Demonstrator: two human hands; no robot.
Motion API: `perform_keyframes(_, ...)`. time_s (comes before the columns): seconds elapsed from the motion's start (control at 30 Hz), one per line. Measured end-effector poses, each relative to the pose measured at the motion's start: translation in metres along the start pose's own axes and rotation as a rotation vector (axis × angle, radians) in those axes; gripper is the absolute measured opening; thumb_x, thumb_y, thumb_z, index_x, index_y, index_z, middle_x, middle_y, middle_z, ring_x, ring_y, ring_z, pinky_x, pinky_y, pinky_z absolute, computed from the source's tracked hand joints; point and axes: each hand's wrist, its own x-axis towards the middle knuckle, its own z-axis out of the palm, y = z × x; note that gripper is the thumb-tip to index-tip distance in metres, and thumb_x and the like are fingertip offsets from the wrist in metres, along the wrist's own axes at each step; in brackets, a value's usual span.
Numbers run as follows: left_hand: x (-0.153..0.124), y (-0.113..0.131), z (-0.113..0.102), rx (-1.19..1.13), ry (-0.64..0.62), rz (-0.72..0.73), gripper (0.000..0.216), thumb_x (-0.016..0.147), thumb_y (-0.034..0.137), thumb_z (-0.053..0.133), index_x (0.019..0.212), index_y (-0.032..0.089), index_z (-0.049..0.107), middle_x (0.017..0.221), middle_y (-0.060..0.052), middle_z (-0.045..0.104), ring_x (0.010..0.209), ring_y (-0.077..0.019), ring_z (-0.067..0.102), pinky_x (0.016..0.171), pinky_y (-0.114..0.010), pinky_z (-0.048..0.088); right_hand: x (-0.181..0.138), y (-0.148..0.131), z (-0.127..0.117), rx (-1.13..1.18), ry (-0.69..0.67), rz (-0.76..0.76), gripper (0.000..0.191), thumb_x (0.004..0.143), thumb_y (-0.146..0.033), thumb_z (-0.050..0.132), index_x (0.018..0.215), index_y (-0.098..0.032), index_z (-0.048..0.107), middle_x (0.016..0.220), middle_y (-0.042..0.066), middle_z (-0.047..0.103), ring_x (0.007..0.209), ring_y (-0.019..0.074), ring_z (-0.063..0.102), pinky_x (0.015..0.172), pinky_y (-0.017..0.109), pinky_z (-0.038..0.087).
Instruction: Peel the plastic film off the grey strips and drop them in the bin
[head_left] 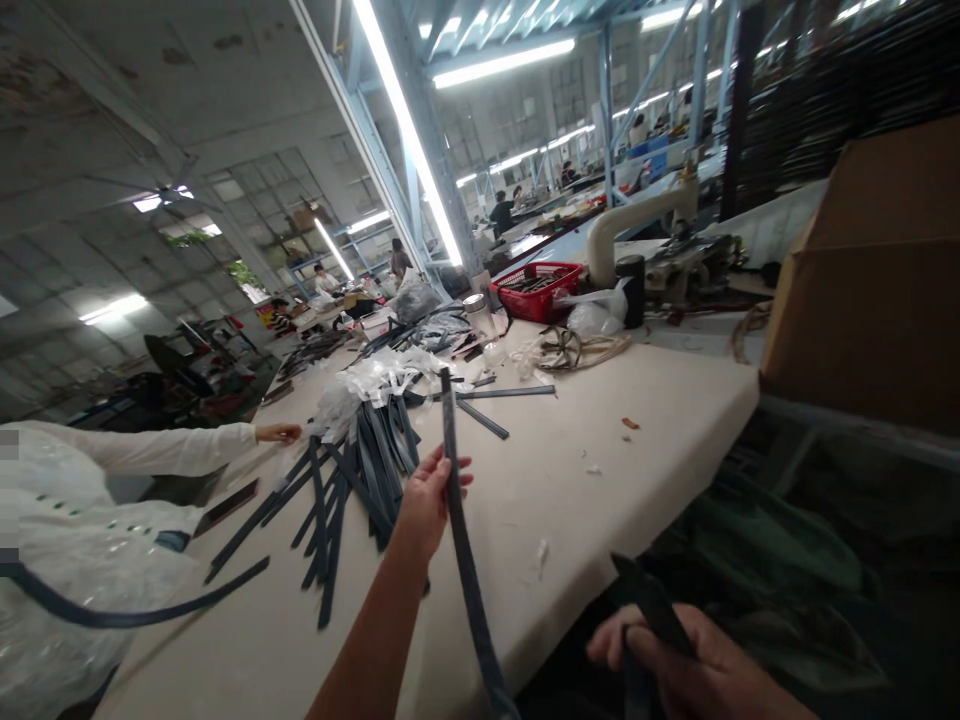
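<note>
My left hand (424,500) reaches over the pale table, thumb and fingers closed on a long dark strip (459,530). That strip stands up past the fingers and curves down to the bottom edge of the picture. At the lower right, off the table's edge, my right hand (686,665) is closed around another dark strip (656,600), folded or doubled; blur hides whether it is one piece or two. Left of my left hand lies a pile of blue-grey strips (379,455), partly under crumpled clear plastic wrapping (375,380).
A co-worker's hand (279,433) and white sleeve reach in from the left, near a phone-like dark slab (227,506). Farther back are a red basket (536,300), a jar (477,315), coiled bands (574,350) and a sewing machine (690,265). A cardboard box (870,270) stands right.
</note>
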Motion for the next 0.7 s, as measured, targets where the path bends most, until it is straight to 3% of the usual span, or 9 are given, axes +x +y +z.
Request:
perform_keyframes(0.07, -0.023, -0.018, 0.007, 0.152, -0.117, 0.034, 0.048, 0.077, 0.027, 0.077, 0.12, 0.013, 0.062, 0.089, -0.011, 0.074, 0.064, -0.016, 0.068, 0.056, -0.022, 0.05, 0.023, -0.016, -0.007, 0.019, 0.149, -0.048, 0.065, 0.086, -0.073, 0.046, 0.097, -0.015, 0.073, 0.112, 0.011, 0.067, 0.047, 0.0079, 0.05, 0.048, 0.025, 0.042)
perform_keyframes(0.17, -0.055, -0.044, 0.011, 0.343, -0.214, 0.056, 0.057, 0.076, 0.042, 0.077, 0.124, 0.016, 0.061, 0.091, -0.01, 0.074, 0.066, -0.0157, 0.068, 0.063, -0.024, 0.051, 0.055, -0.043, -0.025, 0.025, 0.277, -0.101, 0.065, 0.083, -0.074, 0.052, 0.102, -0.015, 0.073, 0.113, 0.01, 0.068, 0.046, 0.0067, 0.049, 0.045, 0.024, 0.042)
perform_keyframes(0.33, -0.087, -0.073, 0.003, 0.475, -0.305, -0.024, 0.053, 0.08, 0.049, 0.072, 0.123, 0.019, 0.064, 0.094, -0.01, 0.073, 0.07, -0.0165, 0.068, 0.07, -0.027, 0.051, 0.081, -0.074, -0.049, 0.175, 0.277, -0.274, 0.058, 0.08, -0.068, 0.062, 0.093, -0.014, 0.074, 0.081, 0.003, 0.07, 0.046, 0.0066, 0.04, 0.053, 0.024, 0.052)
perform_keyframes(0.43, -0.094, -0.081, -0.006, 0.484, -0.303, -0.07, 0.056, 0.078, 0.052, 0.073, 0.122, 0.019, 0.064, 0.094, -0.01, 0.073, 0.066, -0.0163, 0.066, 0.066, -0.027, 0.051, 0.085, -0.077, -0.055, 0.211, 0.228, -0.307, 0.048, 0.085, -0.061, 0.062, 0.093, -0.015, 0.074, 0.092, 0.005, 0.073, 0.046, 0.0056, 0.04, 0.052, 0.022, 0.05)
perform_keyframes(0.53, -0.095, -0.08, -0.006, 0.484, -0.309, -0.11, 0.06, 0.08, 0.055, 0.069, 0.127, 0.018, 0.06, 0.096, -0.011, 0.073, 0.068, -0.0177, 0.067, 0.069, -0.03, 0.052, 0.086, -0.075, -0.051, 0.158, 0.238, -0.318, 0.044, 0.086, -0.058, 0.063, 0.092, -0.017, 0.075, 0.104, 0.007, 0.073, 0.061, 0.0098, 0.056, 0.049, 0.018, 0.047)
perform_keyframes(0.63, -0.091, -0.072, 0.011, 0.446, -0.401, -0.089, 0.063, 0.082, 0.059, 0.064, 0.129, 0.017, 0.057, 0.106, -0.014, 0.071, 0.081, -0.0228, 0.068, 0.072, -0.032, 0.052, 0.086, -0.078, -0.032, 0.046, 0.258, -0.336, 0.046, 0.087, -0.059, 0.06, 0.096, -0.017, 0.076, 0.097, 0.007, 0.073, 0.08, 0.0182, 0.063, 0.053, 0.02, 0.049)
perform_keyframes(0.7, -0.088, -0.067, 0.028, 0.43, -0.443, -0.014, 0.056, 0.082, 0.058, 0.065, 0.119, 0.016, 0.063, 0.108, -0.013, 0.07, 0.087, -0.0247, 0.067, 0.075, -0.032, 0.051, 0.083, -0.083, -0.017, -0.044, 0.256, -0.334, 0.049, 0.087, -0.061, 0.058, 0.096, -0.016, 0.076, 0.087, 0.007, 0.073, 0.073, 0.0187, 0.063, 0.054, 0.024, 0.049)
